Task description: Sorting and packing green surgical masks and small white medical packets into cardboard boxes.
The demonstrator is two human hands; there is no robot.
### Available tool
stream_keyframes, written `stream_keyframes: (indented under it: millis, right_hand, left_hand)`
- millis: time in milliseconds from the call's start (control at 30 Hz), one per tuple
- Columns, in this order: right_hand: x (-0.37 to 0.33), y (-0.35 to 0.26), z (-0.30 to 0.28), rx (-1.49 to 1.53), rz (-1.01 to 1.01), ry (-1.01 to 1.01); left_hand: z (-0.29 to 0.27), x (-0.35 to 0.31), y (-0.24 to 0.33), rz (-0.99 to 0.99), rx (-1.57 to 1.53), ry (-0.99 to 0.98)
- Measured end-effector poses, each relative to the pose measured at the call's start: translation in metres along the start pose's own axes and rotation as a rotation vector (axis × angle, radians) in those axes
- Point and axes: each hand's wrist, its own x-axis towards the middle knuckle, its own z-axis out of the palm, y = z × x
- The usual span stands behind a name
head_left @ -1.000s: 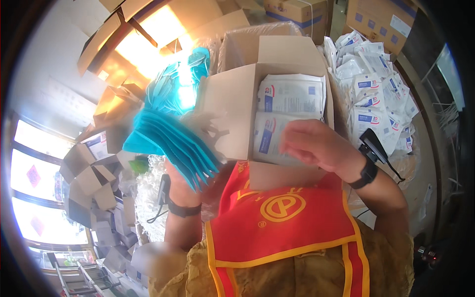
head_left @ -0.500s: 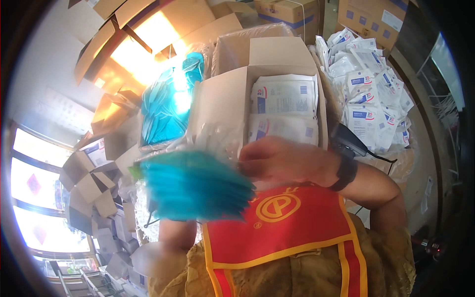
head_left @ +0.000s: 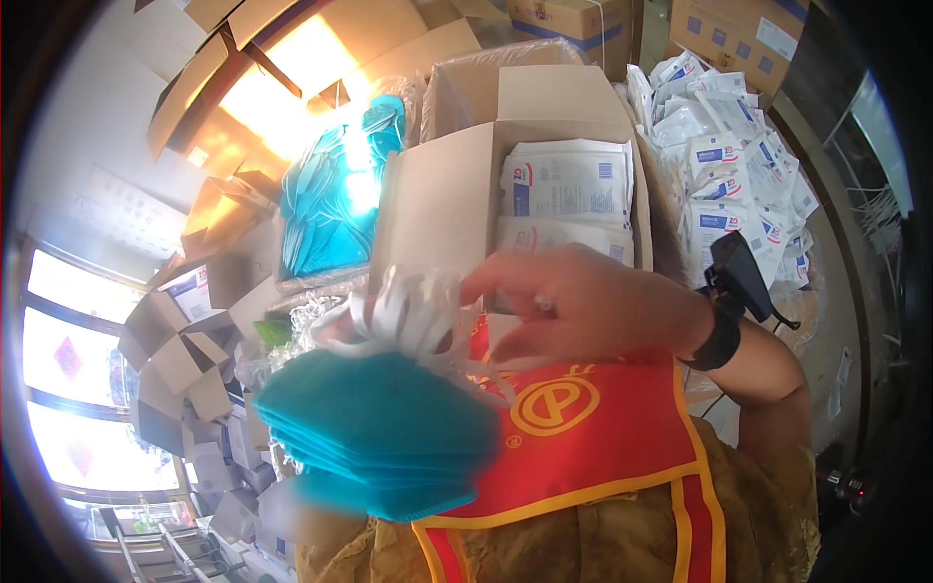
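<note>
At the far left, the windows (head_left: 73,360) are washed out by glare, and the opened cartons (head_left: 175,360) beside them are partly covered by one another. The loose teal face masks (head_left: 326,223) in a plastic-lined box are bleached by light in one strip. In front of the apron, a stack of teal face masks (head_left: 379,428) is held up, its lower edge blurred. The left hand (head_left: 335,328) is almost wholly covered by the stack and its white ear loops (head_left: 403,316); only blurred skin is shown, so its grip cannot be told. The right hand (head_left: 573,306) is blurred just beside the loops, its fingers half curled and thumb parted from them; whether a loop is caught cannot be told. By this hand, the lower of the white packets (head_left: 569,185) in the open carton (head_left: 437,214) and part of the red apron (head_left: 603,437) are covered. At right, the heaped white packets (head_left: 739,185) are overlapped by a black device (head_left: 739,272) at the wrist.

Compared with half a second ago, the stack has been lowered and turned, so that the loops are now exposed along its upper edge. The right hand is kept close to the stack, and the black device is brought more fully into view.
</note>
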Motion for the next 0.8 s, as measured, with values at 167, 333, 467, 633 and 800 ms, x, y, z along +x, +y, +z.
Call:
stream_keyframes:
  millis: [167, 333, 467, 633, 800]
  right_hand:
    - [0.007, 0.012, 0.013, -0.074, -0.323, -0.016]
    - [0.000, 0.010, 0.001, -0.156, -0.253, -0.099]
    - [-0.015, 0.003, -0.012, -0.216, -0.095, -0.037]
    - [-0.014, 0.013, -0.016, -0.072, -0.098, -0.067]
    - [-0.012, 0.017, -0.010, 0.181, 0.058, -0.184]
  left_hand:
    - [-0.012, 0.006, 0.012, 0.046, -0.023, -0.098]
    - [-0.026, 0.015, 0.021, 0.084, -0.061, -0.194]
    - [-0.019, 0.042, 0.063, 0.205, 0.239, -0.238]
    - [-0.018, 0.039, 0.062, 0.183, 0.205, -0.124]
    - [-0.011, 0.036, 0.058, 0.288, 0.140, -0.088]
